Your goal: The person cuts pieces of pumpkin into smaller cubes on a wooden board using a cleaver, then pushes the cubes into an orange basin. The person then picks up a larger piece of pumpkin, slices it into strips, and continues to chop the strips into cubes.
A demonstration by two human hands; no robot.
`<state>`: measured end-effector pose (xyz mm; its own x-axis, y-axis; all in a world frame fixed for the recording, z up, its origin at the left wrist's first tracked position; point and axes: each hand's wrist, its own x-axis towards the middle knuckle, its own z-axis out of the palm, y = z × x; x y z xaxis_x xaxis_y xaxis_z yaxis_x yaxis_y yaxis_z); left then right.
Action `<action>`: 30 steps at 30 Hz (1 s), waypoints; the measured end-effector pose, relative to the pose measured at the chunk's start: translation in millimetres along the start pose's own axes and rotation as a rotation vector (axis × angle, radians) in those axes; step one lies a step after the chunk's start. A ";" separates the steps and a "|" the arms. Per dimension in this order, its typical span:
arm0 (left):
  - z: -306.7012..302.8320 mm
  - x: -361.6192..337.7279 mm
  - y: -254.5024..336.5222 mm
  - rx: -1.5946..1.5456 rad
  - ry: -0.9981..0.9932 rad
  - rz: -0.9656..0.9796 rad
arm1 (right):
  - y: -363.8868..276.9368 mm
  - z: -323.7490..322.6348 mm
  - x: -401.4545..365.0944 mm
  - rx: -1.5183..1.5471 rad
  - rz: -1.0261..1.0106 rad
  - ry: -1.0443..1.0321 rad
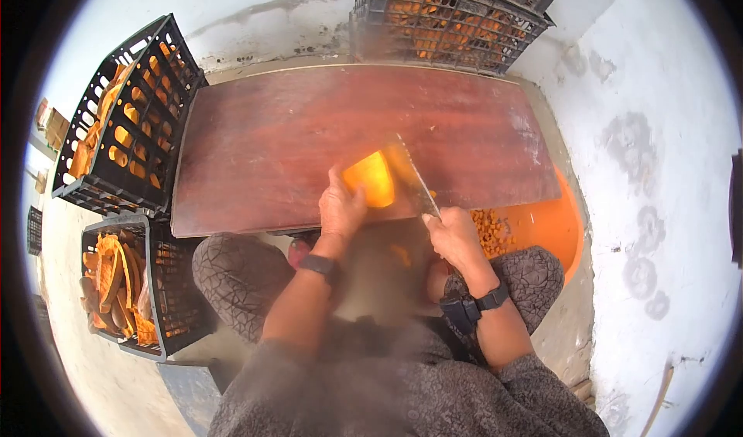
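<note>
The orange chunk [370, 178] sits near the board's [309, 119] near edge, and the left hand [340, 209] grasps it from its left side. The right hand [455, 236] is clenched around the knife [410, 178], whose blade runs along the chunk's right side, pointing away.

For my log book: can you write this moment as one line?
left hand: holds orange piece | right hand: grips knife | surface: wooden board
</note>
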<state>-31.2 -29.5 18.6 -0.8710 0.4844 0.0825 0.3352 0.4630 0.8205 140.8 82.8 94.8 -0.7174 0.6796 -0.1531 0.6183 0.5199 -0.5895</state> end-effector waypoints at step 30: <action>2.8 8.2 -5.5 -0.169 0.026 0.139 | -2.5 -10.6 -8.3 0.060 -0.106 0.111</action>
<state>-39.2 -26.1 13.2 -0.8303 0.5146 0.2140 0.3896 0.2613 0.8832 148.6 81.3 106.0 -0.7358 0.6772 -0.0008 0.5181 0.5621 -0.6447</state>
